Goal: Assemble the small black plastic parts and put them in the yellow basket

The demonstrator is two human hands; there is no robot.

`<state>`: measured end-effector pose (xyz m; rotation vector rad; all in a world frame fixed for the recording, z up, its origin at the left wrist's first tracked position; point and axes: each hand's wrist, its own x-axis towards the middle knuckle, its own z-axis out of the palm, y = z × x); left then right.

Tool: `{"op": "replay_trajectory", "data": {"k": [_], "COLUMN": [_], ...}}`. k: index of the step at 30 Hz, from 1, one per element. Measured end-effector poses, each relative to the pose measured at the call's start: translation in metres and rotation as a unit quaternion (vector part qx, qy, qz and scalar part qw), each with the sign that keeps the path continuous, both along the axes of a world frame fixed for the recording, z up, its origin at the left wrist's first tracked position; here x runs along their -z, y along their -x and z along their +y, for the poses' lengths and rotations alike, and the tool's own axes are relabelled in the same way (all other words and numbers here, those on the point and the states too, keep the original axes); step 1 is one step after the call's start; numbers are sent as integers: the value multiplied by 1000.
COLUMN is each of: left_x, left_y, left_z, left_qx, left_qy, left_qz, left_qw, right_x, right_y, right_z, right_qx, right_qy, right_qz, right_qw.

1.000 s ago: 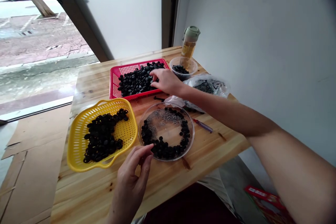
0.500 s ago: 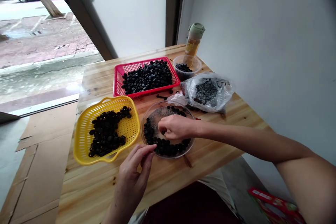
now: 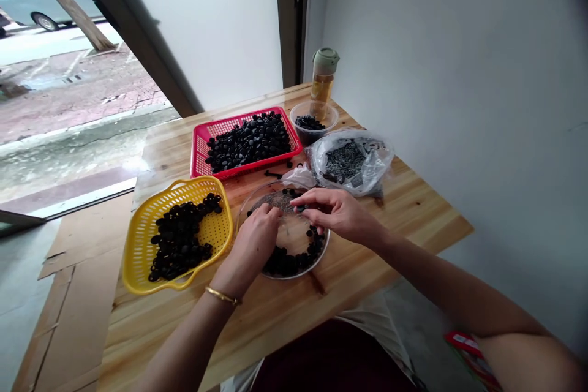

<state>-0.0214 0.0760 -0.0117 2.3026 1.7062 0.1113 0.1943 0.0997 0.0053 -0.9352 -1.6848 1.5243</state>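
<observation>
A clear round dish holds a ring of small black round parts and some thin clear pieces near its far side. Over the dish's left part is my left hand, fingers pressed together and pointing down; what they hold, if anything, is hidden. My right hand is above the dish's right side, a small black part between its thumb and fingers. To the left, a yellow basket holds many black parts.
Behind the dish are a red basket of black pieces, a clear tub, a bottle and a plastic bag of dark small parts. A wall stands at the right.
My left hand has moved forward from the near edge over the dish. My right hand has lifted and turned, now showing a black part at its fingertips. The view has shifted slightly.
</observation>
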Motion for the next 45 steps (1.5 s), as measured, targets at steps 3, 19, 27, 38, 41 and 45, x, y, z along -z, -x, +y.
{"op": "replay_trajectory", "data": {"k": [3, 19, 27, 38, 41, 45], "left_x": [3, 4, 8, 3, 8, 14], "left_y": [-6, 7, 13, 3, -6, -17], "left_z": [15, 12, 14, 25, 30, 33], "left_qx": [12, -23, 6, -16, -25, -22], "left_qy": [24, 25, 21, 16, 23, 30], "left_qz": [13, 45, 24, 27, 40, 38], "left_qw": [1000, 998, 999, 999, 999, 999], "right_x": [1, 21, 18, 22, 24, 28], "right_y": [-9, -8, -3, -6, -7, -8], "right_z": [-6, -33, -43, -53, -55, -57], "right_qx": [22, 66, 64, 65, 67, 70], "right_qy": [41, 197, 196, 189, 187, 193], "right_qz": [55, 216, 204, 225, 234, 237], "right_qw": [997, 954, 957, 954, 952, 950]}}
